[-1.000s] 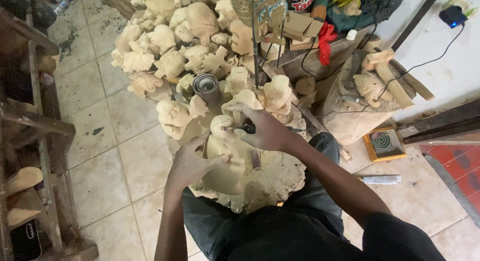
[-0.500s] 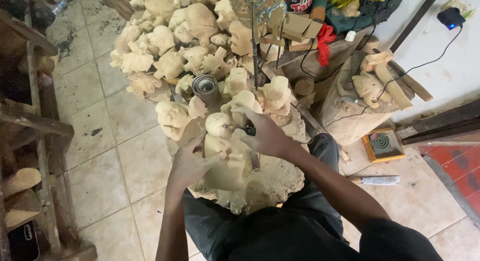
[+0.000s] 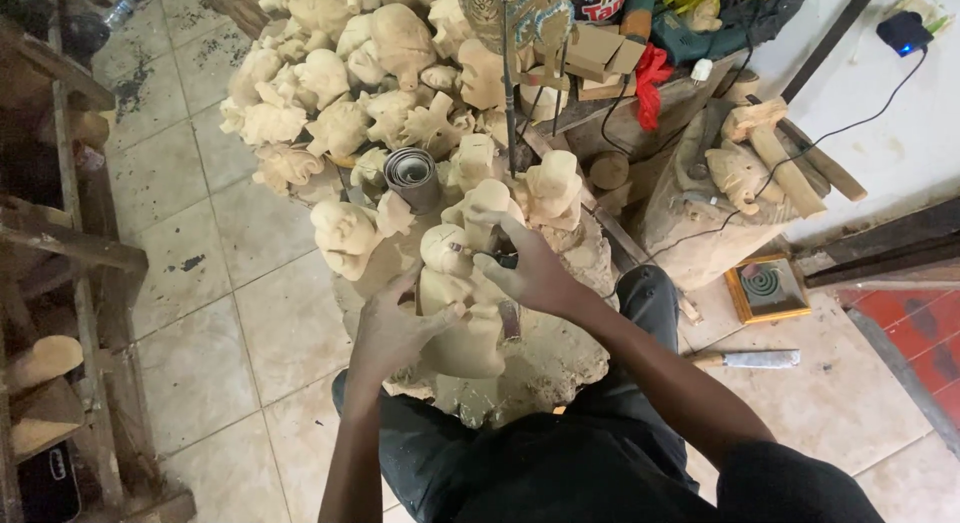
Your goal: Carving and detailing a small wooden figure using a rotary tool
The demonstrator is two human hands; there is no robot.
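A pale unfinished wooden figure (image 3: 468, 345) lies across a dusty, sawdust-coloured pad (image 3: 560, 373) on my lap, with its round head pointing away from me. My left hand (image 3: 393, 328) grips the figure's body from the left side. My right hand (image 3: 537, 273) is closed on a small dark tool (image 3: 505, 261) pressed against the figure's head and neck. A strip of brown material (image 3: 510, 321) lies on the pad just under my right wrist.
A large heap of similar pale carved figures (image 3: 340, 73) fills the floor ahead, with a grey rolled sheet (image 3: 412, 175) in it. To the right lie a knife (image 3: 750, 359), a framed coil (image 3: 765, 288) and wooden blocks (image 3: 770, 143). A dark wooden rack (image 3: 70, 243) stands at left.
My right hand has shifted slightly toward me along the figure's head with the tool. My left hand keeps its hold on the body, barely moved.
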